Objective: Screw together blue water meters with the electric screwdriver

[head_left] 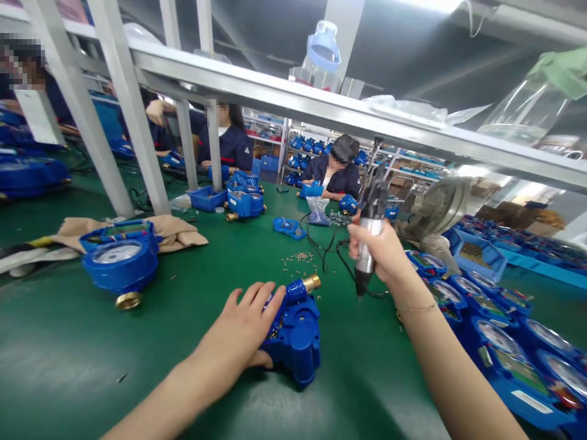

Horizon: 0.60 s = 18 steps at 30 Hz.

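Steadying the blue meter body (pixel 300 336) on the green table (pixel 183 342), left hand (pixel 243 324) spread over its side; looks stiff, heftyish, so grip the housing. Right hand (pixel 383 247) wraps the screwdriver (pixel 367 244).

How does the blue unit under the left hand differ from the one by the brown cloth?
The cloth-side unit shows a round white dial; the held unit shows none. The held unit's brass end points away from the person, the cloth-side unit's toward them. Both have blue casings.
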Each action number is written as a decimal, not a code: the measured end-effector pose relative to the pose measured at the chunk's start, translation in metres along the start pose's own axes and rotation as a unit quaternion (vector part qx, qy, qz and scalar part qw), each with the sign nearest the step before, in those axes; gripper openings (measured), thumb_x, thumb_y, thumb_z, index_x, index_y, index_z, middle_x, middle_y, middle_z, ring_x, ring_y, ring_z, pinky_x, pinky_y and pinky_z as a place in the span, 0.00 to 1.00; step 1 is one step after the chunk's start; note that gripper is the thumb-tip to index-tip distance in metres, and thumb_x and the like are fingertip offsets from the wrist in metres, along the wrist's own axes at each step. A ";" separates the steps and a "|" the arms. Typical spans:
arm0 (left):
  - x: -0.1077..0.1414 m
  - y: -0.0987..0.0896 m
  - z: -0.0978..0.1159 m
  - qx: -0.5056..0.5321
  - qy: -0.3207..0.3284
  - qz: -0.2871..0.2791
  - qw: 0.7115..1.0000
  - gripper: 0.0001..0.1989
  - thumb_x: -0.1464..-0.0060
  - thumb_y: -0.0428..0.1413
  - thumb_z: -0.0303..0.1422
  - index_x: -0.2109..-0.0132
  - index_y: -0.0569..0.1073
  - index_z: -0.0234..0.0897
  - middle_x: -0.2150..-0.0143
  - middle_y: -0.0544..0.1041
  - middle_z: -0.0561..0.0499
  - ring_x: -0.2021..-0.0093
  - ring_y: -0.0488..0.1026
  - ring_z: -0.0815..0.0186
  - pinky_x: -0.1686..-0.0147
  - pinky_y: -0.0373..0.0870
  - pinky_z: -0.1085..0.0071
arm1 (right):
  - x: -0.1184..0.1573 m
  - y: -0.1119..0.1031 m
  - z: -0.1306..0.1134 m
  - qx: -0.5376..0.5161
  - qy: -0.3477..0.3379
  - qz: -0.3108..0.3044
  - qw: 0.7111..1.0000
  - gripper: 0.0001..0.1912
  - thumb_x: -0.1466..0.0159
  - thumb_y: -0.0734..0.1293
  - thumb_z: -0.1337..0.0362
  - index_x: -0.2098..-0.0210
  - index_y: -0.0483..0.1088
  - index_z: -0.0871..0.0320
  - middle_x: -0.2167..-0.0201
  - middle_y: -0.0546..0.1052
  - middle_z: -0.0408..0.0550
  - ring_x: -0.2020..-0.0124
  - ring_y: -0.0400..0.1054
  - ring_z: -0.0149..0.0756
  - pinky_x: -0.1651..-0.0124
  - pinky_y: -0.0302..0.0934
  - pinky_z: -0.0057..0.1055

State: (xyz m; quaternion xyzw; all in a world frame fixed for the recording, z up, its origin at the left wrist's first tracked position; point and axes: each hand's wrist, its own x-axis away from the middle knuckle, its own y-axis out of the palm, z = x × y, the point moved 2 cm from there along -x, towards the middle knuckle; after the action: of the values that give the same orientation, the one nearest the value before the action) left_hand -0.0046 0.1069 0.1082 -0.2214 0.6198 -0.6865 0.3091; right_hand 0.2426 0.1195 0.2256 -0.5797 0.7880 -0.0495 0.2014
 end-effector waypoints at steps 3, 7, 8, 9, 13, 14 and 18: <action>0.008 0.013 0.021 -0.073 -0.039 0.062 0.995 0.52 0.64 0.71 0.37 0.32 0.58 0.38 0.31 0.56 0.30 0.33 0.55 0.35 0.40 0.57 0.38 | 0.002 -0.009 0.053 0.093 0.085 -0.034 0.991 0.18 0.43 0.69 0.58 0.61 0.58 0.56 0.83 0.66 0.34 0.86 0.62 0.29 0.82 0.58 0.26; 0.014 0.024 0.030 -0.110 -0.017 0.102 0.989 0.38 0.52 0.64 0.37 0.35 0.62 0.41 0.30 0.51 0.28 0.32 0.52 0.34 0.40 0.53 0.35 | 0.012 -0.013 0.108 0.233 0.143 -0.062 0.960 0.13 0.41 0.67 0.63 0.62 0.59 0.57 0.81 0.70 0.40 0.84 0.66 0.33 0.81 0.58 0.27; 0.014 0.025 0.029 -0.111 -0.017 0.101 0.989 0.36 0.51 0.63 0.36 0.35 0.63 0.41 0.30 0.51 0.27 0.32 0.52 0.34 0.40 0.53 0.35 | 0.013 -0.013 0.118 0.271 0.149 -0.063 0.949 0.12 0.40 0.67 0.63 0.61 0.59 0.58 0.80 0.72 0.43 0.83 0.68 0.35 0.79 0.59 0.28; 0.014 0.026 0.027 -0.108 -0.017 0.097 0.989 0.36 0.51 0.63 0.37 0.36 0.63 0.40 0.30 0.51 0.27 0.32 0.52 0.34 0.41 0.53 0.35 | 0.014 -0.013 0.126 0.309 0.151 -0.062 0.937 0.12 0.40 0.66 0.63 0.60 0.60 0.58 0.78 0.73 0.46 0.81 0.70 0.37 0.78 0.60 0.29; 0.012 0.032 0.020 -0.070 -0.008 0.084 0.994 0.46 0.61 0.68 0.42 0.35 0.61 0.42 0.29 0.50 0.28 0.32 0.51 0.34 0.41 0.53 0.35 | 0.015 -0.013 0.148 0.445 0.136 -0.050 0.883 0.12 0.38 0.66 0.63 0.58 0.62 0.60 0.67 0.77 0.57 0.66 0.75 0.49 0.69 0.61 0.33; 0.013 0.034 0.019 -0.063 -0.008 0.088 0.994 0.48 0.64 0.69 0.42 0.35 0.61 0.43 0.29 0.49 0.28 0.32 0.50 0.34 0.41 0.53 0.35 | 0.016 -0.012 0.152 0.470 0.128 -0.052 0.872 0.11 0.38 0.66 0.62 0.58 0.63 0.60 0.64 0.77 0.58 0.63 0.75 0.50 0.68 0.61 0.34; 0.019 0.041 0.020 -0.051 -0.029 0.103 0.993 0.53 0.68 0.70 0.44 0.35 0.59 0.43 0.28 0.47 0.28 0.32 0.48 0.32 0.41 0.49 0.33 | 0.023 -0.009 0.161 0.531 0.079 -0.064 0.841 0.10 0.34 0.60 0.62 0.56 0.64 0.61 0.58 0.74 0.61 0.60 0.74 0.52 0.67 0.62 0.37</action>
State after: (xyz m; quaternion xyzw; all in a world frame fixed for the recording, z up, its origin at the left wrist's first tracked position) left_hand 0.0019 0.0778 0.0693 -0.1914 0.6643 -0.6118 0.3845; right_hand 0.3056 0.1195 0.0752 -0.4272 0.6150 -0.5189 0.4124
